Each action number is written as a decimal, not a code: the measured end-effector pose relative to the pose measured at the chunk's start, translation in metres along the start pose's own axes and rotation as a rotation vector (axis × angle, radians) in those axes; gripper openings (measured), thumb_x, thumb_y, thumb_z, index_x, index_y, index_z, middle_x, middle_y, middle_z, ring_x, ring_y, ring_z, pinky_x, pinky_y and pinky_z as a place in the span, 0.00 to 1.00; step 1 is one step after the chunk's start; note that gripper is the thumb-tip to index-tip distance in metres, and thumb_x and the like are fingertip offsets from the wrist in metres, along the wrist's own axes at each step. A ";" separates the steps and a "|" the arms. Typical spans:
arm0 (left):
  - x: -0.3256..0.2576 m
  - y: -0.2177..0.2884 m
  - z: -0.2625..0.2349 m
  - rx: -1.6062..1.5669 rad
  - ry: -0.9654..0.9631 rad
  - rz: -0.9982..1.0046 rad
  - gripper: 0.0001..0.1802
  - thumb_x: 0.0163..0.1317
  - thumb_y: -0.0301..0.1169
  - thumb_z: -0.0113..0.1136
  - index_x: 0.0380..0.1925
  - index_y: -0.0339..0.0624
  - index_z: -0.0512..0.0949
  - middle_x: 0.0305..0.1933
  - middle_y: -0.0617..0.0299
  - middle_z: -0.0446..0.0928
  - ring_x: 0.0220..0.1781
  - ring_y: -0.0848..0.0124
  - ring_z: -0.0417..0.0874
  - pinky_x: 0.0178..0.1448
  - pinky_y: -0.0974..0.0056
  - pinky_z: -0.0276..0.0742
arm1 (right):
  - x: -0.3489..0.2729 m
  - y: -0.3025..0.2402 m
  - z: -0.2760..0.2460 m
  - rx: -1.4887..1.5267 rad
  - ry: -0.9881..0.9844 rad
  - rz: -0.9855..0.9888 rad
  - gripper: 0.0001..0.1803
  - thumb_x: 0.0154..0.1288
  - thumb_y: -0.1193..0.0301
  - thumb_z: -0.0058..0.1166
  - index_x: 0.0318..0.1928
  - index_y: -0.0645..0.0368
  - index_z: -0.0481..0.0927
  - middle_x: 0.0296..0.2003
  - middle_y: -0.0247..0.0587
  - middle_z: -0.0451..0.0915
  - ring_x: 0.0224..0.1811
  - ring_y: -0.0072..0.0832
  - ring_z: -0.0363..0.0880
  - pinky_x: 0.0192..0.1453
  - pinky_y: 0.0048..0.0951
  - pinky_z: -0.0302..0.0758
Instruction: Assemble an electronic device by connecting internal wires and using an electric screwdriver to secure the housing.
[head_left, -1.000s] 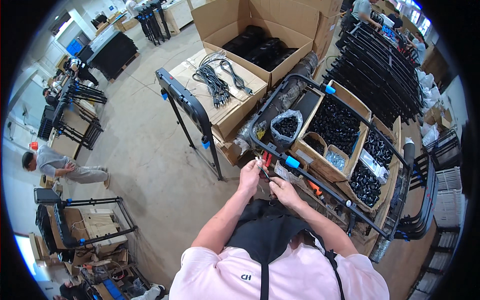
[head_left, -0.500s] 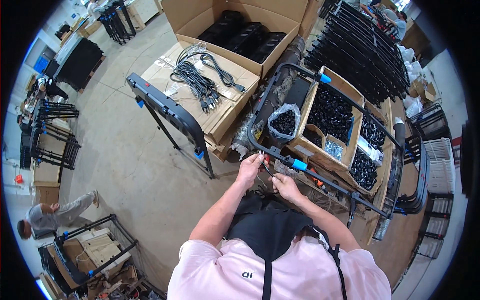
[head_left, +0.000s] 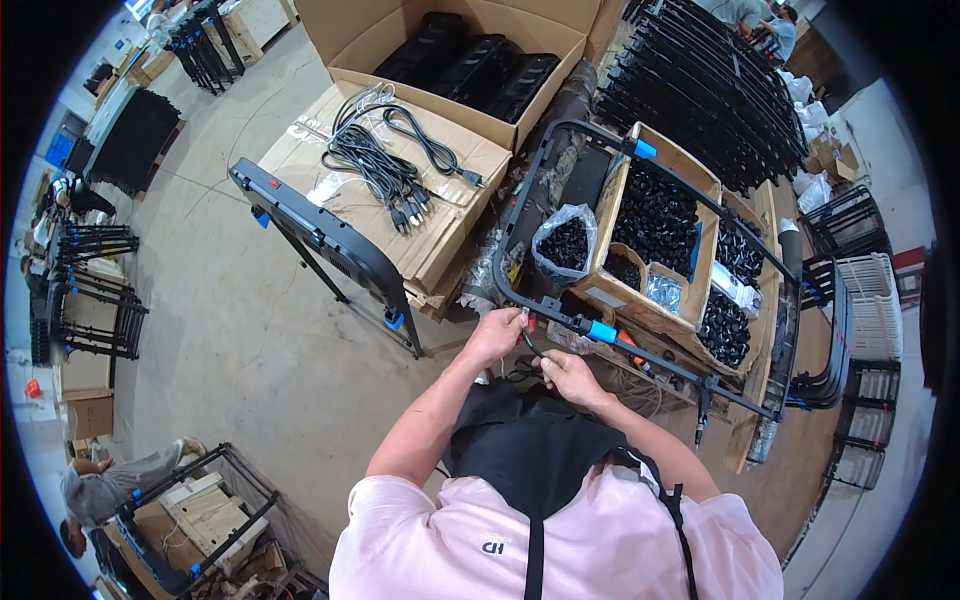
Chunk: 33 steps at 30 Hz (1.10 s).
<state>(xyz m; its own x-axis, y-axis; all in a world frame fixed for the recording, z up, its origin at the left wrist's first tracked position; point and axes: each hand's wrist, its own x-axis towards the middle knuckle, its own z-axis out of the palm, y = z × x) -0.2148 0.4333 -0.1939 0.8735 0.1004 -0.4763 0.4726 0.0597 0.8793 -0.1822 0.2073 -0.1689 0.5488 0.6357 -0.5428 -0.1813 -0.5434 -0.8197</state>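
Observation:
My left hand (head_left: 497, 336) is closed in a pinch at the lower left corner of a black tubular frame (head_left: 552, 312). A thin black cable (head_left: 531, 343) runs from its fingertips down to my right hand (head_left: 568, 376), whose thumb and fingers are closed on it. What the left fingertips grip at the cable's end is too small to make out fully. A small red piece shows beside them. Just right of the hands, a blue sleeve (head_left: 602, 332) sits on the frame's near bar.
Beyond the frame are a wooden box (head_left: 597, 290) of black parts and a plastic bag (head_left: 566, 243) of them. Black power cords (head_left: 378, 165) lie on a cardboard box (head_left: 300, 140). A black console on legs (head_left: 325, 228) stands left. Another person (head_left: 100, 490) is at far left.
The view has shifted a little, and both hands stay close together on the cable. The person at the far left appears lower in the picture.

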 end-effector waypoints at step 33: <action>-0.056 -0.047 0.004 0.057 0.455 -0.069 0.16 0.77 0.39 0.54 0.49 0.36 0.80 0.45 0.45 0.84 0.53 0.51 0.85 0.59 0.53 0.79 | 0.039 -0.038 0.010 0.444 -0.101 0.205 0.13 0.84 0.68 0.46 0.58 0.63 0.77 0.46 0.43 0.86 0.48 0.30 0.85 0.57 0.33 0.82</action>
<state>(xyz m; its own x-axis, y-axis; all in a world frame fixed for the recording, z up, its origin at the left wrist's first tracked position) -0.2851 0.4205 -0.2091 0.7057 0.5244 -0.4765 0.5450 0.0280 0.8380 -0.1621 0.2583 -0.1611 0.3878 0.6023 -0.6978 -0.6192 -0.3906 -0.6812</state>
